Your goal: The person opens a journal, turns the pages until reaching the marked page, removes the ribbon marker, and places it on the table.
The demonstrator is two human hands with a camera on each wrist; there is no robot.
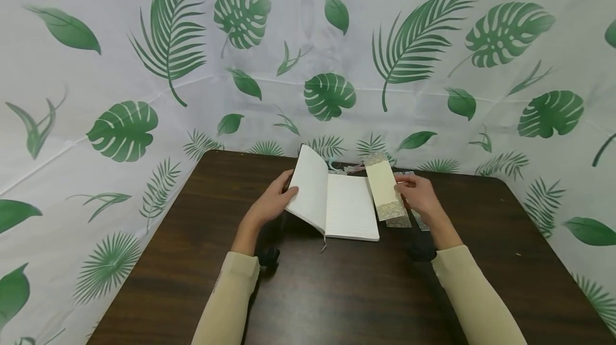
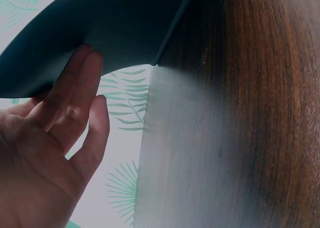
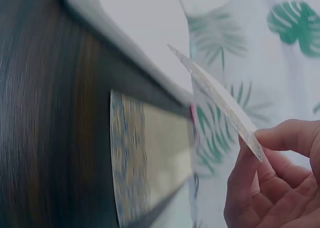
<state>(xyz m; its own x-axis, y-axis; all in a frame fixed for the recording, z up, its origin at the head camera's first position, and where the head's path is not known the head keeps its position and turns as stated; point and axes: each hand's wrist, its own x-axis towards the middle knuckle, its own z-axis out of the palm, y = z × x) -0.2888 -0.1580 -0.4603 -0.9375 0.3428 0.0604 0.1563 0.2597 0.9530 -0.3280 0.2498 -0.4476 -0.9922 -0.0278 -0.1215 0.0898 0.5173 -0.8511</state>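
An open notebook (image 1: 353,208) with lined white pages lies at the far middle of the table. Its dark cover (image 2: 115,28) and a raised page are lifted at the left by my left hand (image 1: 270,200), thumb on the page side and fingers behind the cover. My right hand (image 1: 420,195) pinches a cream paper strip (image 1: 385,187) with patterned ends by its right edge, between thumb and fingers. The strip is held tilted above the table, overlapping the notebook's right edge in the head view. Beneath it lies another patterned cream strip (image 3: 165,153).
A thin ribbon bookmark (image 1: 324,244) hangs from the notebook's lower spine. Behind the notebook lie small items with a light blue cord (image 1: 333,165). More patterned paper (image 1: 421,222) lies under the right hand. A leaf-print cloth (image 1: 284,40) hangs beyond the table's back edge.
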